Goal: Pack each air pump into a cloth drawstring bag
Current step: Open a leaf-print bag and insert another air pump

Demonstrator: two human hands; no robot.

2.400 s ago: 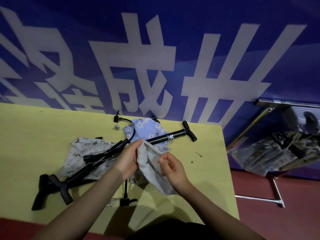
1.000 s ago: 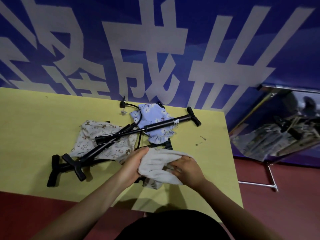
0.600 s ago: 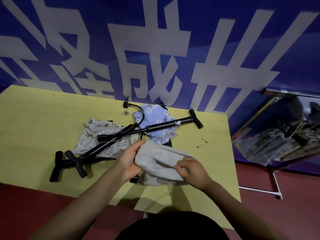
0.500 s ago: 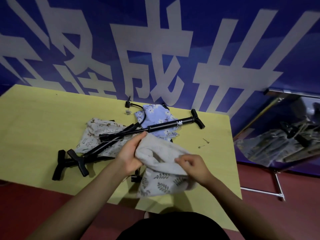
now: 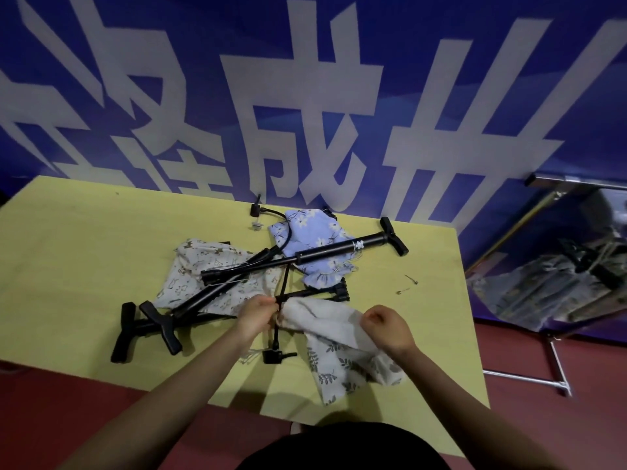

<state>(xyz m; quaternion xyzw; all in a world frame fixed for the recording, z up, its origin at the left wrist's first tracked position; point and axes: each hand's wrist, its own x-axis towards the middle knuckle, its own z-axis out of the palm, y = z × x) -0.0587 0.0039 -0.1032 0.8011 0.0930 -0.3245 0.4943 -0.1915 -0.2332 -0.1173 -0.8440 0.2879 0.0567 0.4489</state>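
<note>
Fingers (image 5: 268, 305) of the left hand (image 5: 252, 318) pinch one edge of the leaf-print bag (image 5: 342, 347); the right hand (image 5: 385, 329) is curled round the opposite edge, stretching the mouth over the near part of the bench (image 5: 84, 239). No pump is bagged yet: one pump (image 5: 305, 257) lies across the blue bag (image 5: 315, 245), and others are crossed over the beige bag (image 5: 207, 276) to the left. A black hose (image 5: 280, 320) hangs just at the left fingers; I cannot tell whether it is caught in the pinch. Risk: if the hose snags in the mouth or the drawstring, the bag may drag the tangled pumps, and the loose lower end could slip off the bench edge. Versus 0.5 s ago: hands have moved further apart, the bag is pulled wider and hangs lower at right.
</note>
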